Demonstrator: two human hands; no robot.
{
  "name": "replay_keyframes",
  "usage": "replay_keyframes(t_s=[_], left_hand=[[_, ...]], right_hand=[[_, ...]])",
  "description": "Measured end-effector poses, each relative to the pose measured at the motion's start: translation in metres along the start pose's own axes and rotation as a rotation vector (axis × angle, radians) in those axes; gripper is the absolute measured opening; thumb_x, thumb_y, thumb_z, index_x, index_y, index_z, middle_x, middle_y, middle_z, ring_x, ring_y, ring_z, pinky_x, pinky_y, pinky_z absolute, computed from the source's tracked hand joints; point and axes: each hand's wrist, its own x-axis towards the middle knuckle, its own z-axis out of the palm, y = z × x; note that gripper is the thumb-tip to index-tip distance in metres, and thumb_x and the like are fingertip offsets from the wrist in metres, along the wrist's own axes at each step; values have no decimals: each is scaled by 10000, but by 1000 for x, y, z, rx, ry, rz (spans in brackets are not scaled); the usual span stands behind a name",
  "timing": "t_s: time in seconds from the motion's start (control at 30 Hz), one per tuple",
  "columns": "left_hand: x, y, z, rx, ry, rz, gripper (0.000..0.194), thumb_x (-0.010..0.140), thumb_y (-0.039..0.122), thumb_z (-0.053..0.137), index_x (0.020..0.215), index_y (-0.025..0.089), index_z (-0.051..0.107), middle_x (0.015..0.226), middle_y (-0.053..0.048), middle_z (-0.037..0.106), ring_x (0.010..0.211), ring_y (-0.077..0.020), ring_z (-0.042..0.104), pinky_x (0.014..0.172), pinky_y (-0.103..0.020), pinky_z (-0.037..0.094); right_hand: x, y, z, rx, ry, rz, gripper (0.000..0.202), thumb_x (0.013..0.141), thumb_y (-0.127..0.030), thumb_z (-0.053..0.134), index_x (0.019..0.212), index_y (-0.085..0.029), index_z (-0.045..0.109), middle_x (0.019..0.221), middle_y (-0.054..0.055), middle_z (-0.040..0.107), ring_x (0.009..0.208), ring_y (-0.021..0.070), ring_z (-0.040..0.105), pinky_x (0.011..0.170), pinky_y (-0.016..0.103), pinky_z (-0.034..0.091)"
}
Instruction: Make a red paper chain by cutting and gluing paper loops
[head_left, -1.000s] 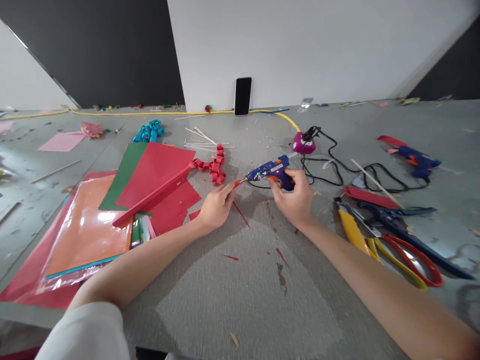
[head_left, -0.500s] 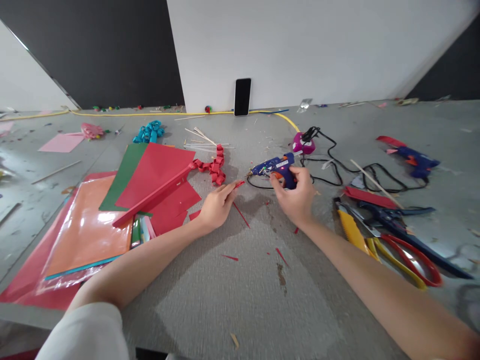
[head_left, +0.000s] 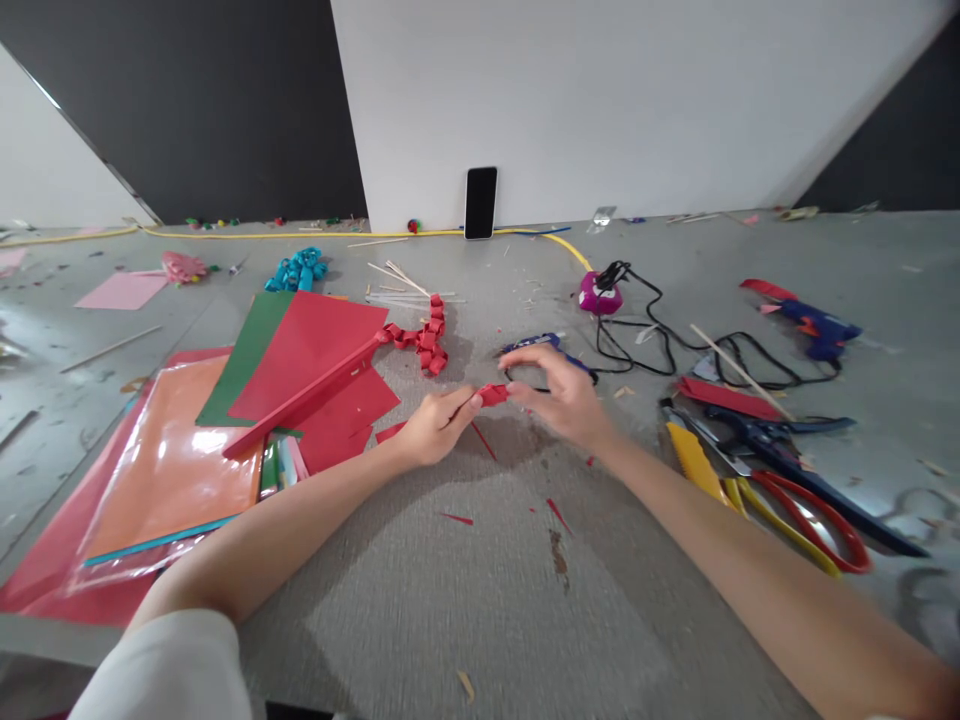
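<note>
Fingers (head_left: 456,402) closed, our left hand (head_left: 431,430) pinches a red paper piece (head_left: 493,395) over the bench (head_left: 420,600); our right hand (head_left: 571,400) curves open at its right end, whether touching we cannot tell. Just behind lies the blue glue gun (head_left: 534,343).

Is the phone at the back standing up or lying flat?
Standing up: the phone has its short bottom edge on the grey table, and its dark screen faces us.

Paper sheets (head_left: 322,335) lie left of the left hand (head_left: 441,424), a glue gun (head_left: 536,343) behind the right hand (head_left: 562,397), scissors (head_left: 781,481) to its right.
</note>
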Motion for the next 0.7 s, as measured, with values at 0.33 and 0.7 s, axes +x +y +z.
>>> replay_keyframes(t_s=[0.33,0.7], left_hand=[[1,-1,1,-5,-15,-9,514,1120,568,303,759,222,418,638,39,430,579,-120,438,590,-262,358],[3,2,1,68,95,86,408,1097,444,470,833,181,634,762,-34,627,695,-140,581,675,-264,468]], right_hand=[[-12,-19,21,191,65,28,213,962,-453,715,1013,-249,748,957,40,761,913,212,700,854,387,554],[-24,-21,39,164,162,69,173,972,-405,692,915,-244,717,850,24,702,803,195,645,756,359,542]])
